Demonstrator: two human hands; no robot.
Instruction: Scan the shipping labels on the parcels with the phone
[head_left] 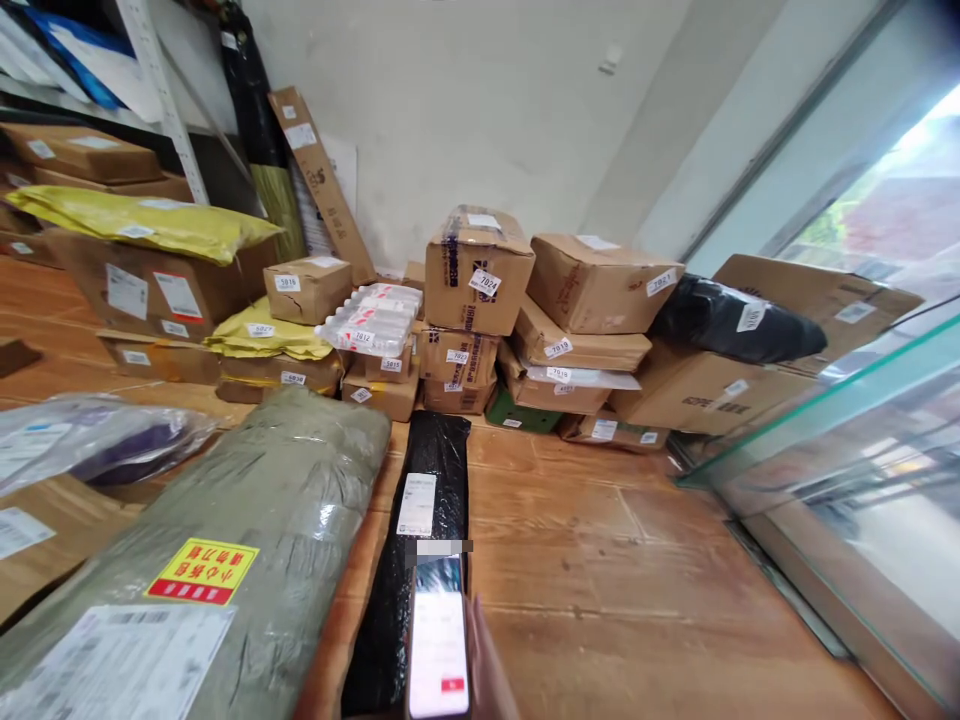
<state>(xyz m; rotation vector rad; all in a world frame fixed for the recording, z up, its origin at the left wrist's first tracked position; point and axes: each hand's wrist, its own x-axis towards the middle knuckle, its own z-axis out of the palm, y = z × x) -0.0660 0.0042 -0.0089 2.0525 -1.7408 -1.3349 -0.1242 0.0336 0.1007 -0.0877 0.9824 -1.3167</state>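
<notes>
Covering wooden floor (637, 560): stacked parcels (480, 300).

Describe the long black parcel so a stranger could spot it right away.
Start at the stack of cardboard boxes by the back wall, then come down the wooden floor. The long black parcel lies lengthwise beside the bulky green bundle, narrow, glossy black, under a held phone.

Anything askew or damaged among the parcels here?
The long cardboard box leans tilted against the wall instead of lying stacked. The top box labelled 2024 looks dented and heavily taped. Nothing is spilled.
</notes>
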